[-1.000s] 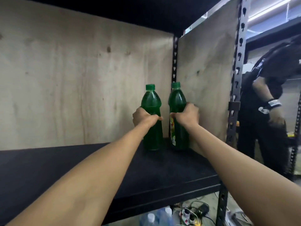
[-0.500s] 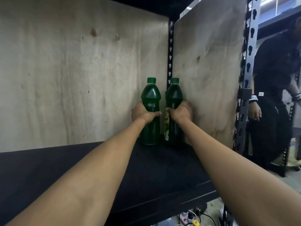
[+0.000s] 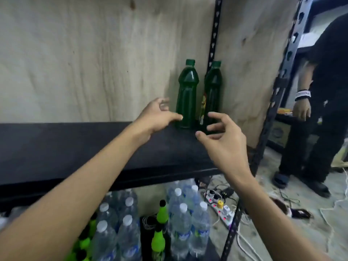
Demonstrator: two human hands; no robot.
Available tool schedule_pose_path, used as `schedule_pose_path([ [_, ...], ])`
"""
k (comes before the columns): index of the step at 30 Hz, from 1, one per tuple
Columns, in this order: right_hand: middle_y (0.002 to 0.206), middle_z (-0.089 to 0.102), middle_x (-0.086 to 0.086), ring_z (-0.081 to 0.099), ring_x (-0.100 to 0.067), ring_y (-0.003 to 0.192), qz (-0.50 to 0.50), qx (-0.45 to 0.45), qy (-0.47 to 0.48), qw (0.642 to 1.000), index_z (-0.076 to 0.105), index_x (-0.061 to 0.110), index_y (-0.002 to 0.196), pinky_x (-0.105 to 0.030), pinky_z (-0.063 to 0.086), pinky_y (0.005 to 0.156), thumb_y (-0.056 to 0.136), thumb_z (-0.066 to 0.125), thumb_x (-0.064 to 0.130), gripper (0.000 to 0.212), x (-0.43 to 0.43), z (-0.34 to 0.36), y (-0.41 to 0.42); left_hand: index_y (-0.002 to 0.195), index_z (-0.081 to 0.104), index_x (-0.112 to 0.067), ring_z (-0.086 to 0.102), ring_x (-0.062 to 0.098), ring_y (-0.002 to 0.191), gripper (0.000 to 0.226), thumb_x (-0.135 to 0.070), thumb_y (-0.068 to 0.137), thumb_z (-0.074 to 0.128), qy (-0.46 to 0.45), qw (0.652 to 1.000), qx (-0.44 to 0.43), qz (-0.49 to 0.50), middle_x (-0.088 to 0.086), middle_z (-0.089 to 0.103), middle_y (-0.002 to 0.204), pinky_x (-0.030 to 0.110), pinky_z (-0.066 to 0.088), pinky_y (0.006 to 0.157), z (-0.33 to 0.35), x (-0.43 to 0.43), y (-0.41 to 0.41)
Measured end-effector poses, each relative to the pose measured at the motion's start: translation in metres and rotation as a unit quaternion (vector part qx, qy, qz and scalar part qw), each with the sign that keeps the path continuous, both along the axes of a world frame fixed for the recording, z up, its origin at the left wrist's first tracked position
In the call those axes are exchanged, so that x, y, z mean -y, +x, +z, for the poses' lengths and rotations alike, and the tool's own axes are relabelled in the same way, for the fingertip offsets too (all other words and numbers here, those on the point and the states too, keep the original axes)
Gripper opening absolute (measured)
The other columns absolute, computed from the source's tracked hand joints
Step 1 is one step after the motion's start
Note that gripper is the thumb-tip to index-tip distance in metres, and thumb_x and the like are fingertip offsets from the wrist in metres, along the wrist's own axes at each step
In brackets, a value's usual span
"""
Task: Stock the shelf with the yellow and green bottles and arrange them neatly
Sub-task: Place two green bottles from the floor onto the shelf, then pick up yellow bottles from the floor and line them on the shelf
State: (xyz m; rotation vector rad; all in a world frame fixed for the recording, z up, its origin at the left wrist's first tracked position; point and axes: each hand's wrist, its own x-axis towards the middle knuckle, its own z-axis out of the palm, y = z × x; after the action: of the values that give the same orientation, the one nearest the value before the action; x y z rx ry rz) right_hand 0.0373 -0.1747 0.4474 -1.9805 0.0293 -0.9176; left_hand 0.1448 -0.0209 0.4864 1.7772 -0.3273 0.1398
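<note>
Green count: two, the left green bottle (image 3: pixel 187 95) and the right green bottle (image 3: pixel 212 87), both standing upright and capped.
Green position: sitting side by side in the back right corner of the shelf (image 3: pixel 75 147), against the back panel (image 3: pixel 94 63) and beside the side panel (image 3: pixel 250 63).
Left hand (image 3: pixel 156 117): hovering with fingers spread, gripping nothing. The thumb tip is lying at the left bottle's lower edge, and I cannot tell whether it is touching.
Right hand (image 3: pixel 224 142): hanging just in front of the right bottle's base with fingers loosely bent, holding nothing.
Yellow count: two yellow-green bottles (image 3: pixel 162 213) showing clearly below the shelf; more at lower left are too hidden to count.
Water bottles (image 3: pixel 180 223): eight white caps showing below the front edge.
Floor: one power strip (image 3: pixel 220 208) is lying there.
Bystander: one person (image 3: pixel 329 91) is standing at right.
</note>
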Motion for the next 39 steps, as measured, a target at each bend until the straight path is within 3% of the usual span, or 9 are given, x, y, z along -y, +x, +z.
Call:
schedule_pose_path([
  [3, 0.093, 0.064, 0.007, 0.065, -0.004, 0.074, 0.092, -0.030, 0.004, 0.995, 0.063, 0.033, 0.116, -0.019, 0.053, 0.071, 0.079, 0.077, 0.024, 0.040, -0.048, -0.062, -0.067, 0.121, 0.064, -0.030, 0.065, 0.008, 0.098, 0.046, -0.015, 0.080, 0.080, -0.052, 0.995, 0.082, 0.013, -0.004, 0.065, 0.115, 0.030, 0.055, 0.092, -0.035, -0.056, -0.106],
  [7, 0.089, 0.063, 0.011, 0.064, -0.005, 0.076, 0.190, -0.127, -0.020, 0.973, 0.067, 0.034, 0.107, -0.012, 0.050, 0.070, 0.077, 0.079, 0.021, 0.034, -0.108, -0.151, -0.134, 0.108, 0.067, -0.033, 0.060, 0.006, 0.081, 0.036, -0.007, 0.084, 0.074, -0.111, 0.978, 0.091, 0.148, -0.004, 0.065, 0.096, 0.024, 0.053, 0.075, -0.115, -0.124, -0.232],
  [11, 0.081, 0.063, 0.009, 0.061, -0.007, 0.069, 0.271, -0.275, -0.069, 0.920, 0.069, 0.032, 0.099, -0.018, 0.052, 0.068, 0.073, 0.081, 0.025, 0.029, -0.157, -0.231, -0.156, 0.099, 0.068, -0.030, 0.059, 0.009, 0.074, 0.032, -0.002, 0.085, 0.072, -0.126, 0.941, -0.021, 0.313, -0.010, 0.062, 0.083, 0.022, 0.049, 0.064, -0.217, -0.180, -0.296],
  [14, 0.082, 0.066, 0.008, 0.062, -0.008, 0.075, 0.310, -0.380, -0.126, 0.862, 0.070, 0.031, 0.101, -0.029, 0.053, 0.076, 0.071, 0.078, 0.030, 0.031, -0.189, -0.282, -0.154, 0.094, 0.070, -0.027, 0.062, 0.026, 0.082, 0.031, 0.002, 0.084, 0.070, -0.152, 0.899, -0.139, 0.388, 0.001, 0.067, 0.087, 0.039, 0.049, 0.073, -0.298, -0.227, -0.318],
  [19, 0.081, 0.062, 0.006, 0.065, -0.016, 0.090, 0.326, -0.479, -0.194, 0.792, 0.067, 0.025, 0.110, -0.025, 0.046, 0.075, 0.072, 0.078, 0.034, 0.040, -0.245, -0.348, -0.137, 0.091, 0.069, -0.018, 0.059, 0.024, 0.069, 0.015, -0.011, 0.080, 0.063, -0.187, 0.817, -0.296, 0.458, 0.018, 0.071, 0.099, 0.026, 0.040, 0.058, -0.400, -0.283, -0.334],
  [22, 0.106, 0.068, -0.001, 0.063, -0.021, 0.109, 0.316, -0.517, -0.214, 0.766, 0.063, 0.024, 0.119, -0.028, 0.047, 0.084, 0.071, 0.080, 0.040, 0.054, -0.286, -0.385, -0.119, 0.102, 0.069, -0.015, 0.053, 0.025, 0.064, 0.042, -0.023, 0.061, 0.062, -0.206, 0.754, -0.402, 0.478, 0.015, 0.069, 0.087, 0.029, 0.039, 0.060, -0.464, -0.311, -0.328],
  [25, 0.134, 0.056, -0.007, 0.053, -0.027, 0.125, 0.306, -0.542, -0.250, 0.742, 0.053, 0.022, 0.132, -0.034, 0.047, 0.097, 0.070, 0.080, 0.045, 0.071, -0.329, -0.420, -0.100, 0.113, 0.066, -0.015, 0.063, 0.036, 0.091, 0.049, -0.022, 0.065, 0.073, -0.192, 0.707, -0.482, 0.481, 0.021, 0.067, 0.106, 0.038, 0.050, 0.074, -0.529, -0.335, -0.310],
  [29, 0.139, 0.044, -0.010, 0.044, -0.033, 0.130, 0.280, -0.548, -0.336, 0.713, 0.040, 0.026, 0.140, -0.041, 0.043, 0.102, 0.067, 0.081, 0.052, 0.088, -0.373, -0.458, -0.077, 0.138, 0.050, -0.010, 0.051, 0.040, 0.122, 0.069, -0.024, 0.077, 0.079, -0.119, 0.656, -0.554, 0.498, 0.023, 0.051, 0.136, 0.046, 0.048, 0.099, -0.573, -0.363, -0.290],
  [39, 0.146, 0.042, -0.010, 0.042, -0.032, 0.135, 0.282, -0.571, -0.380, 0.671, 0.033, 0.026, 0.143, -0.042, 0.044, 0.103, 0.060, 0.082, 0.061, 0.102, -0.406, -0.518, -0.055, 0.147, 0.029, -0.011, 0.036, 0.038, 0.135, 0.108, -0.052, 0.065, 0.085, -0.025, 0.605, -0.614, 0.506, 0.018, 0.035, 0.147, 0.049, 0.036, 0.107, -0.613, -0.373, -0.245],
])
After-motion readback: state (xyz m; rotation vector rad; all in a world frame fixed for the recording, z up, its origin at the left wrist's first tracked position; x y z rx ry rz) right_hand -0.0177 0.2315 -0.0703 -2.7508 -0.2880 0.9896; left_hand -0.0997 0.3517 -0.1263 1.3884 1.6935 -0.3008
